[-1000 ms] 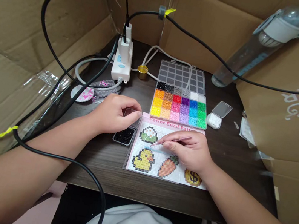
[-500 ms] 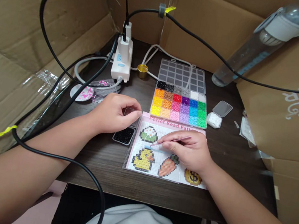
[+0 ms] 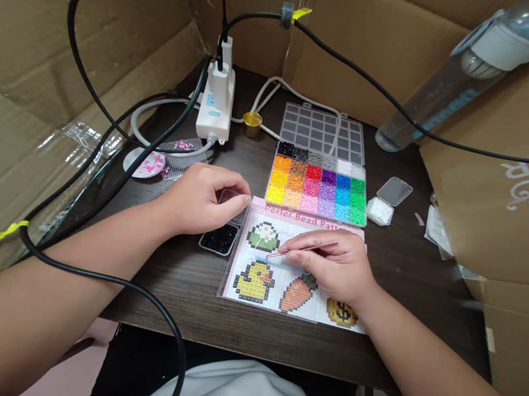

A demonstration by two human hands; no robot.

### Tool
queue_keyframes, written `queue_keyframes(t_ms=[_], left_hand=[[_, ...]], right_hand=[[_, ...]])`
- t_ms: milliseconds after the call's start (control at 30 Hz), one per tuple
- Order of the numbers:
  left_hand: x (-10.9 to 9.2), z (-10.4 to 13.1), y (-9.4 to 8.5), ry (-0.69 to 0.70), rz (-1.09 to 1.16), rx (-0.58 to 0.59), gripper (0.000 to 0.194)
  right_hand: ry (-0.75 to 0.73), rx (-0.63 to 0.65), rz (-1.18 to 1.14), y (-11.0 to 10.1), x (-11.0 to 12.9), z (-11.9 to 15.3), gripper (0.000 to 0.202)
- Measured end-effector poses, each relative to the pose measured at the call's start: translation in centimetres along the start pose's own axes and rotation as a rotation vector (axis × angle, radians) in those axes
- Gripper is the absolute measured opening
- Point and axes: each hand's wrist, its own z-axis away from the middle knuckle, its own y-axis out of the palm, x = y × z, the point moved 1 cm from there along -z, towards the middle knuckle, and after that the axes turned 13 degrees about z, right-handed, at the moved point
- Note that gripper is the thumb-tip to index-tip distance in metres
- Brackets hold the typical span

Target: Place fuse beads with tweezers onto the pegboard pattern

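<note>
My right hand [image 3: 332, 263] grips pink tweezers [image 3: 311, 250], their tips low over the pattern sheet just above the yellow duck [image 3: 253, 282]. The sheet [image 3: 289, 229], headed Perler Bead Patt..., lies under a clear pegboard [image 3: 271, 310]. Beside its upper left corner, my left hand [image 3: 206, 200] is curled, thumb and forefinger tips close together. Whether it pinches the small clear lid there or the board's corner, I cannot tell. Below that hand stands a small open box of black beads [image 3: 218, 238]. A bead at the tweezer tips is too small to make out.
Behind the sheet lies a sorted bead case [image 3: 320, 184]. A box of white beads [image 3: 380, 212] stands right, a water bottle [image 3: 460, 89] behind it. At left are a white dish of pink beads [image 3: 143, 163], a power strip [image 3: 216, 109] and a black cable [image 3: 114, 277] crossing my left forearm.
The view has shifted very slightly. Both hands and the tweezers stay in practically the same place.
</note>
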Motion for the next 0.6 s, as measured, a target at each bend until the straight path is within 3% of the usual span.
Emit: queue_keyframes(t_ms=[600], left_hand=[[0.00, 0.00, -0.11, 0.004, -0.006, 0.010, 0.023]], right_hand=[[-0.010, 0.007, -0.019, -0.12, 0.04, -0.04, 0.006]])
